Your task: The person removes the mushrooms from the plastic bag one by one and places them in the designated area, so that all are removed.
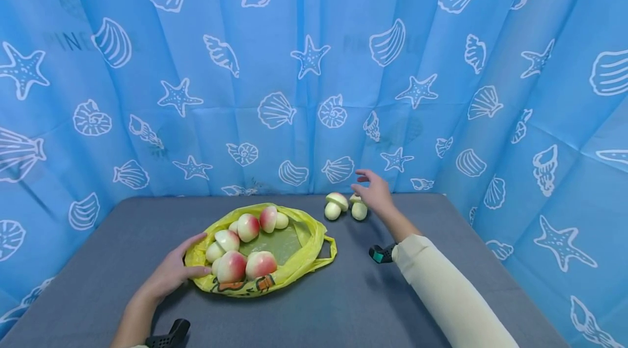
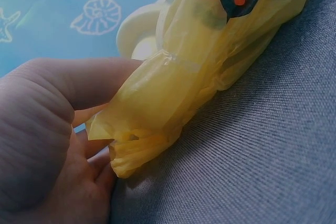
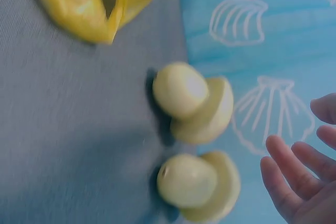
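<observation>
Currently my left hand [image 1: 169, 271] grasps the near-left rim of the yellow bag [image 1: 304, 261]; the left wrist view shows thumb and fingers [image 2: 92, 95] closed around a gathered fold of plastic [image 2: 152, 114]. The bag lies flattened on the grey table [image 1: 343, 304], just right of this hand, with the peaches [image 1: 245, 252] piled on it and touching one another.

Further right, my right hand [image 1: 375, 194] is released, fingers spread and relaxed, holding nothing. It hovers directly over the two mushrooms [image 1: 345, 206], which lie side by side on the table, beyond the bag's handle [image 1: 326, 247]. The right wrist view places the nearer mushroom [image 3: 197, 187] just beside my fingertips [image 3: 283, 177], apart from them.

Risk assessment: the mushrooms rest on rounded caps, so an off-centre contact would probably roll them toward the blue curtain [image 1: 314, 64]. A pull on the left rim could tilt the plastic and spill the peaches, since nothing retains them.
</observation>
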Demonstrator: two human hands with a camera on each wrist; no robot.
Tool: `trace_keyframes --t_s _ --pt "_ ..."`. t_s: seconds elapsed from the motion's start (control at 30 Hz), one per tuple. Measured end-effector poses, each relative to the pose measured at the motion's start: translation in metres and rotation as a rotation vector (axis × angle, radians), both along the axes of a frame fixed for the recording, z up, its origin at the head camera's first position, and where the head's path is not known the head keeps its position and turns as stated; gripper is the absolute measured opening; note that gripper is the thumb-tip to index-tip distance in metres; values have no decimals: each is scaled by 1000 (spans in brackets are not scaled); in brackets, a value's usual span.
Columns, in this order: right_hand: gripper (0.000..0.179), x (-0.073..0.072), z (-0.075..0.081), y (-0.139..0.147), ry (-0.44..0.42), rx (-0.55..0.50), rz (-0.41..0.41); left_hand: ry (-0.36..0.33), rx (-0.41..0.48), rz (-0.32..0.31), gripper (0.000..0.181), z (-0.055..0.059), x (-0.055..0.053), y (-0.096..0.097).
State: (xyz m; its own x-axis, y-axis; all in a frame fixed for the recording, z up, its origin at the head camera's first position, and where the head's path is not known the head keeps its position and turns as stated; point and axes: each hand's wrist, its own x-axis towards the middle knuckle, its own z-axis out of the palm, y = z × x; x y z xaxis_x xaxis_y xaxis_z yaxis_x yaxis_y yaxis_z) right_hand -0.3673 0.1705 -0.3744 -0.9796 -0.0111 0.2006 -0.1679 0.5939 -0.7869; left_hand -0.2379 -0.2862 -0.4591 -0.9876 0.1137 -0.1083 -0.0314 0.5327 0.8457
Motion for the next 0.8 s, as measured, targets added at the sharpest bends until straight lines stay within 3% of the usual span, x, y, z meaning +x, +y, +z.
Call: trace_keyframes --t_s 0.27,0.47,0.8 --pt "44 3 13 -32 31 -43 81 0 -9 3 94 0 0 1" --pt "44 5 20 -53 27 -18 111 9 1 -4 93 0 0 0" --pt "45 7 22 -83 15 -39 234 27 22 -14 92 -1 1 0"
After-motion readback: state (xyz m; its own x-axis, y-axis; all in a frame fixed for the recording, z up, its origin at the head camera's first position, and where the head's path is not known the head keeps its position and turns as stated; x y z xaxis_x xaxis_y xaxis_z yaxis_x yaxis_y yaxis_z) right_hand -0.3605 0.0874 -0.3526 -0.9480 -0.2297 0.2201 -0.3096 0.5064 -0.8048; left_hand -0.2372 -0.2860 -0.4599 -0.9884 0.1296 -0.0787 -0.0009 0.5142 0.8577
